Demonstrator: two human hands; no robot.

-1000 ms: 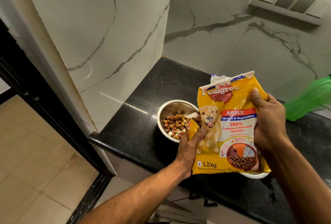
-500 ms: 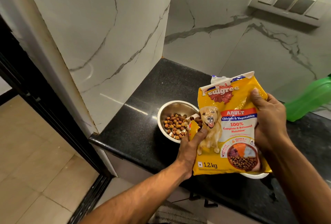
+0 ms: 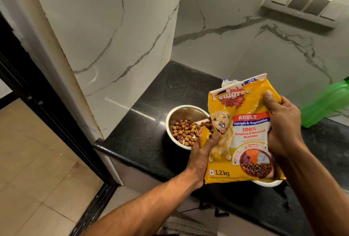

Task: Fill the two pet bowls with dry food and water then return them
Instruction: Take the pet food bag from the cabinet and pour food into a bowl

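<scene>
A yellow dog food bag (image 3: 243,137) is held tilted over the black counter (image 3: 143,137), its open corner over a steel bowl (image 3: 174,114). Brown kibble (image 3: 184,131) lies in that bowl. My left hand (image 3: 203,150) grips the bag's lower left edge by the opening. My right hand (image 3: 283,122) clasps the bag's right side. A second, white-rimmed bowl (image 3: 268,182) shows only as a sliver under the bag; its contents are hidden.
A green plastic bottle (image 3: 324,103) lies at the counter's right, by the marble wall. A switch panel (image 3: 302,3) sits high on the back wall. The counter's front edge drops to a tiled floor (image 3: 34,160) on the left, beside a dark door frame (image 3: 37,103).
Both hands and the bag stay almost where they were. The kibble heap in the steel bowl looks slightly fuller.
</scene>
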